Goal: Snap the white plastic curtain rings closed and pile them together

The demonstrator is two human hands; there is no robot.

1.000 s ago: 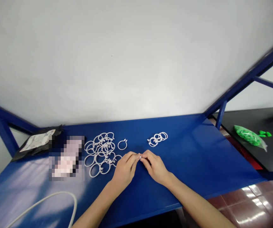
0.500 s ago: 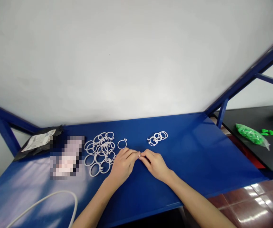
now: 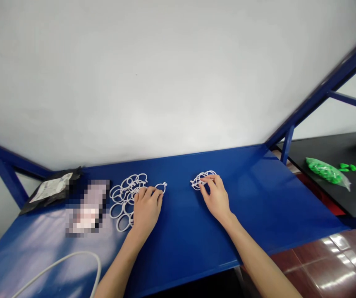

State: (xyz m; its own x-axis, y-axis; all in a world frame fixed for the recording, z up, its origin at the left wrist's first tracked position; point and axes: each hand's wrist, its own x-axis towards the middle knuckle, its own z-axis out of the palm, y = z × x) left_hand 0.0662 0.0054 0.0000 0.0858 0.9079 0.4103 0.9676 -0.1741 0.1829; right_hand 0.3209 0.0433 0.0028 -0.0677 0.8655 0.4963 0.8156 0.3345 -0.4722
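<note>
My left hand (image 3: 147, 207) reaches over the right side of a loose pile of white curtain rings (image 3: 123, 222). Its fingers point down and are slightly apart, covering part of the pile; I see nothing held in them. A single white ring (image 3: 164, 187) lies just beyond its fingertips. To the right, my right hand (image 3: 215, 196) is at a smaller group of overlapping white rings (image 3: 210, 172). Its thumb and forefinger close on a white ring (image 3: 197, 187) at the near side of that group; the fingers partly hide it.
The rings lie on a blue tabletop (image 3: 180, 244) against a pale wall. At left are a black package (image 3: 52, 188) with a white label, a blurred-out object (image 3: 89, 207) and a white cable (image 3: 72, 253). A bag of green pieces (image 3: 326, 170) lies on a black table at right.
My hands have parted from their pinch together in the middle. The left has moved left over the pile; the right has moved up and right to the smaller group of rings.
</note>
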